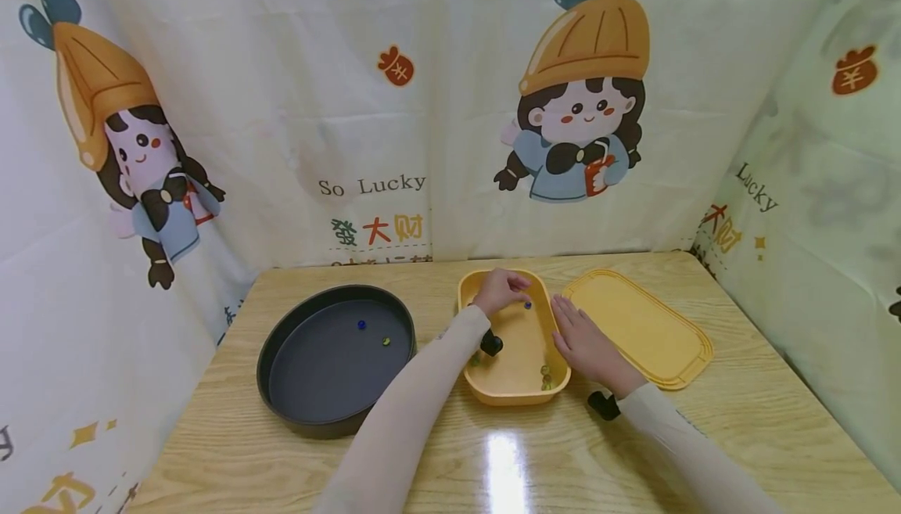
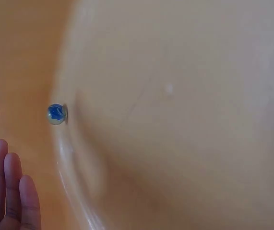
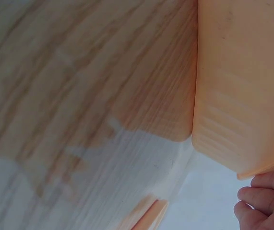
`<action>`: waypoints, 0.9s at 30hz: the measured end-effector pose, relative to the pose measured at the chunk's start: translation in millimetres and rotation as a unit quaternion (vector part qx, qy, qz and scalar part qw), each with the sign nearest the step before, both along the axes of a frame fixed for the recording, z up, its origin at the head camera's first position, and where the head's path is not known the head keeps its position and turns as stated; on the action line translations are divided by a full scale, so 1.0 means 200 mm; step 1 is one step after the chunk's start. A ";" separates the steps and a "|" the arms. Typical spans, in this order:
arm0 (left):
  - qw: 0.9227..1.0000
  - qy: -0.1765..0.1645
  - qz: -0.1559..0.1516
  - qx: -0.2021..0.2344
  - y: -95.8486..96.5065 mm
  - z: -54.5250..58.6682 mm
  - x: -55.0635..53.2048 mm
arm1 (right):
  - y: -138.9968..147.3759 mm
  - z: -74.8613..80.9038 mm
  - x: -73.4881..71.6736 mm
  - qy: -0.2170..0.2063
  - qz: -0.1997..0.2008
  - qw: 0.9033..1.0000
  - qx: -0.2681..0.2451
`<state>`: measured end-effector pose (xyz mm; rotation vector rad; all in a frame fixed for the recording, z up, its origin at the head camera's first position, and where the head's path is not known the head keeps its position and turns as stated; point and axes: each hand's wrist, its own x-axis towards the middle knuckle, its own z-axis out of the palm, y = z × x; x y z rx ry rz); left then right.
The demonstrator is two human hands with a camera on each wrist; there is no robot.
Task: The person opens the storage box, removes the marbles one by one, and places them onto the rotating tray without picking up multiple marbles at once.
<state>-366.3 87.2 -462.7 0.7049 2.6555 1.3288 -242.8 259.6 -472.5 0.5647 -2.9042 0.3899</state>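
Observation:
Inside the yellow box (image 1: 510, 334), my left hand (image 1: 501, 290) reaches over the far end, near a blue marble (image 1: 528, 305). The left wrist view shows that clear and blue marble (image 2: 55, 114) beside the box wall, with my extended left fingers (image 2: 13, 187) apart from it. My right hand (image 1: 587, 348) rests with straight fingers along the box's right rim. Its fingertips (image 3: 266, 196) touch the rim in the right wrist view. Several yellow-green marbles (image 1: 546, 378) lie in the box's near right corner, and a greenish one (image 1: 475, 359) by its left wall.
Left of the box stands a round black pan (image 1: 317, 377) holding a blue marble (image 1: 362, 325) and a yellow-green marble (image 1: 385, 341). A yellow lid (image 1: 637, 326) lies flat at the right on the wooden table (image 1: 450, 451). A printed curtain (image 1: 281, 107) encloses the back and sides.

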 end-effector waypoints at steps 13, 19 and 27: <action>0.999 -0.014 -0.011 -0.049 0.04 -0.02 -0.01 | 0.01 -0.01 -0.01 0.004 0.006 1.000 -0.002; 0.998 -0.002 -0.016 -0.061 0.06 -0.07 -0.04 | 0.00 -0.01 -0.01 0.004 0.002 1.000 -0.005; 0.994 0.013 -0.021 -0.102 0.08 -0.10 -0.06 | 0.00 0.00 0.00 0.000 -0.003 1.000 -0.006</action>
